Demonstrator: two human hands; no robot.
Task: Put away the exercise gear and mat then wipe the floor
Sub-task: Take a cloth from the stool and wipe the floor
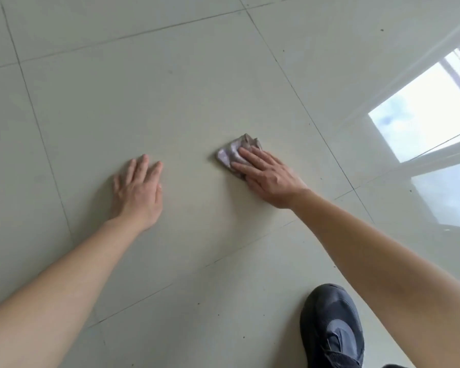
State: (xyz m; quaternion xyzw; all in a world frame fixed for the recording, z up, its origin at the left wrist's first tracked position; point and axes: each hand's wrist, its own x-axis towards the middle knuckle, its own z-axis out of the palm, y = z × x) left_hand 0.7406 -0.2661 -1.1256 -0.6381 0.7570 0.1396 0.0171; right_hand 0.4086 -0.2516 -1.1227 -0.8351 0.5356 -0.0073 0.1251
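Pale glossy floor tiles (pixel 197 102) with thin dark grout lines fill the frame; a bright window reflection (pixel 425 110) lies at the right edge. Your right hand (pixel 268 176), just right of centre, presses a crumpled grey-lilac cloth (pixel 233 152) flat against the floor — fingers straight and spread over the fabric, not curled round it. Your left hand (pixel 138 189), left of centre and well apart from the cloth, rests palm-down on the tile with fingers extended, apparently as a brace. Your dark shoe (pixel 332 328) stands at the lower right. No exercise gear or mat appears anywhere in view, which suggests the putting-away stage is complete and the wiping stage is under way. Small dark specks dot the tiles at the lower centre and upper right — likely ground not yet wiped, though how much floor is left cannot be judged from this view.
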